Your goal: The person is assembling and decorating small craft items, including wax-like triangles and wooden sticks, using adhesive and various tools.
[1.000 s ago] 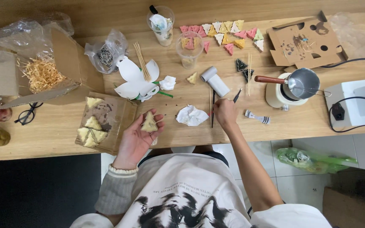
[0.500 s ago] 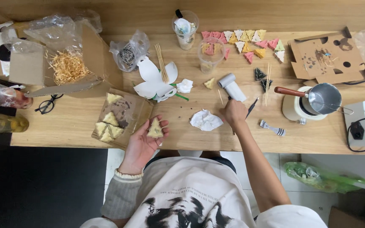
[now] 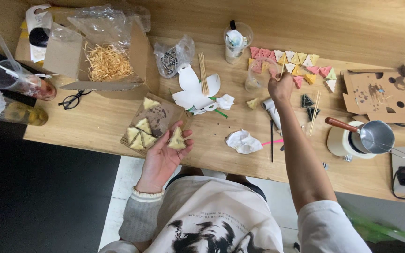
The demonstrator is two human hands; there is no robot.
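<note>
Left hand [image 3: 165, 154] palm up, pale triangle piece [image 3: 177, 140] resting on it, centre-left; right hand [image 3: 281, 87] gripping thin stick [image 3: 283, 68], upper centre.

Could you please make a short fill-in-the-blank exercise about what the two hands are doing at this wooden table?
1. The left hand holds a pale ____-shaped piece on its open palm.
2. The right hand holds a thin wooden ____.
3. The glasses lie on the table beside the cardboard ____ of straw-like shreds.

Missing words: triangle; stick; box
</note>
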